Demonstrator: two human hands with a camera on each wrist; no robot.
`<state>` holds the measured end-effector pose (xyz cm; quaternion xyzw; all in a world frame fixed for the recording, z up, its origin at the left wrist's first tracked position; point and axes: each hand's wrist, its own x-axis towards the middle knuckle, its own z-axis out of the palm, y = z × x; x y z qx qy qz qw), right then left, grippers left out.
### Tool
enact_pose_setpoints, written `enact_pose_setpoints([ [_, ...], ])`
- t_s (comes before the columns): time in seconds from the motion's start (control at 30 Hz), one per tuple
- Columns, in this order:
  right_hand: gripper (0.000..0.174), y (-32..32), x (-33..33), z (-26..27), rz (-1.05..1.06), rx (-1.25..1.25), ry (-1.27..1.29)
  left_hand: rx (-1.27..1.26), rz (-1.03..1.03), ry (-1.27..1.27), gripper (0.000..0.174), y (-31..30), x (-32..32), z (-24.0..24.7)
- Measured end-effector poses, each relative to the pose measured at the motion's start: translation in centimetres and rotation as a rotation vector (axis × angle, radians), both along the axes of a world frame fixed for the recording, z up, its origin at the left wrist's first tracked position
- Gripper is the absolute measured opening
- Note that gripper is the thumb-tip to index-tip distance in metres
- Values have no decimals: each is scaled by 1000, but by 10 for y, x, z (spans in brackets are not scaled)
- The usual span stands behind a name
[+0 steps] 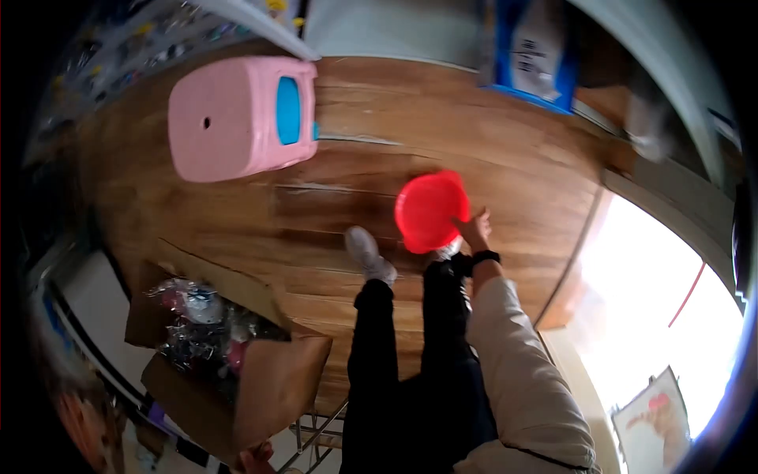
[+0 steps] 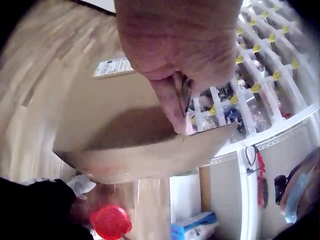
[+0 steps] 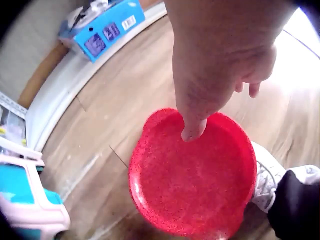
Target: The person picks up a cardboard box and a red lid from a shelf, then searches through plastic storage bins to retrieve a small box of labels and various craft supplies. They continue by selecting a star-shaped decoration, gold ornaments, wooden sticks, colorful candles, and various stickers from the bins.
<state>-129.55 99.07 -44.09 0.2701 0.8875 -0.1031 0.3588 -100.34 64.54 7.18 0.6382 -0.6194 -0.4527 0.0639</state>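
My right hand (image 1: 476, 231) (image 3: 220, 75) grips the rim of a red basin (image 1: 430, 212) (image 3: 195, 175), its thumb over the inner side, beside my shoe. The basin looks bare inside in the right wrist view. My left hand (image 2: 177, 65) (image 1: 257, 458) pinches the edge of a cardboard box flap (image 2: 150, 155) (image 1: 280, 379) between thumb and fingers. Inside the open box lie several clear-wrapped items (image 1: 197, 316), some pink and some dark.
A pink stool (image 1: 209, 118) with a blue panel stands on the wooden floor at upper left. A blue box (image 1: 537, 59) is by the wall at the top right. A divided rack with yellow tabs (image 2: 257, 87) holds small packets. Bright light falls at the right.
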Motion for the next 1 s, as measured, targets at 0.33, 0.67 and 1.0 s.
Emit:
enact_pose_setpoints([
  [0.33,38,-20,7,2,132,-501,-61,-307,82,236,37,-32,-77,0],
  [0.67,28,-87,-151,385,722,-524,1193,-36,248,788,43,-115,-175,-60],
  [1.0,31,-109,-375,454,873,193,1558,487,102,720,37,-58,-248,-188],
])
